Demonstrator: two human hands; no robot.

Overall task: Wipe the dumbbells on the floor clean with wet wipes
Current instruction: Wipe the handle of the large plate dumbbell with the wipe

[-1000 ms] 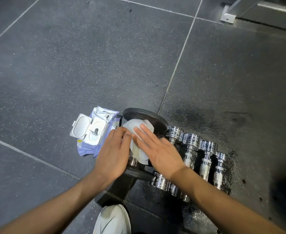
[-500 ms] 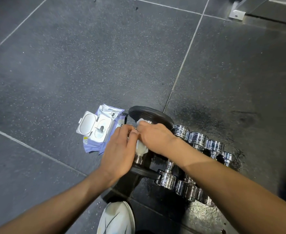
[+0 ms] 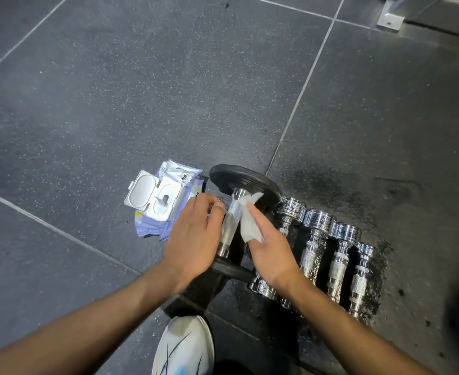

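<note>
Dark floor [image 3: 114, 90], wipes pack [image 3: 158, 201], wet wipe [image 3: 250, 228] on black dumbbell [image 3: 239, 180], chrome dumbbells [image 3: 311, 255]

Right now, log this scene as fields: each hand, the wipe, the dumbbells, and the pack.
left hand: at the black dumbbell handle, thumb touching; grip unclear
right hand: holds wipe against that handle
chrome dumbbells: four, side by side, right of the black one
wipes pack: lid open, on floor, left of dumbbells
</note>
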